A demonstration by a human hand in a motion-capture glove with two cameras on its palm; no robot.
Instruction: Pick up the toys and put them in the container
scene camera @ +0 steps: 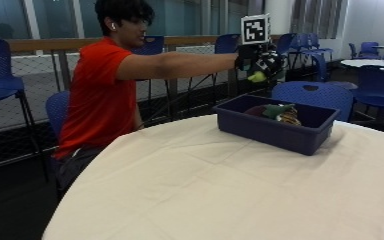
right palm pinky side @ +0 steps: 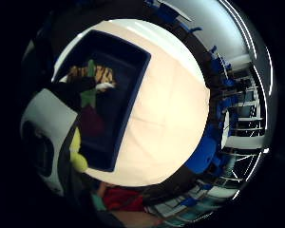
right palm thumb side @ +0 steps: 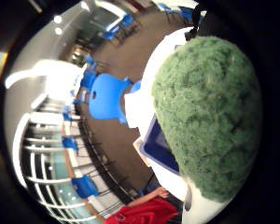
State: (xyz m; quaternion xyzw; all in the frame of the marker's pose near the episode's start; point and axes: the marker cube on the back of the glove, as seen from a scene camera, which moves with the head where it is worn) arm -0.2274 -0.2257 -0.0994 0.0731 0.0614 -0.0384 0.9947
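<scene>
Gripping a fuzzy green toy (right palm thumb side: 210,116), the gloved right hand (scene camera: 262,61) is curling its fingers round it, high in the air above the blue container (scene camera: 275,131). Inside the container, a striped tiger toy (right palm pinky side: 92,74) and other soft toys are lying together. The container is sitting on the desk (scene camera: 198,195), under a cream cloth.

Outside view across the table (scene camera: 198,185) toward the person; palm views high above, sharing the container (scene camera: 275,124).
</scene>
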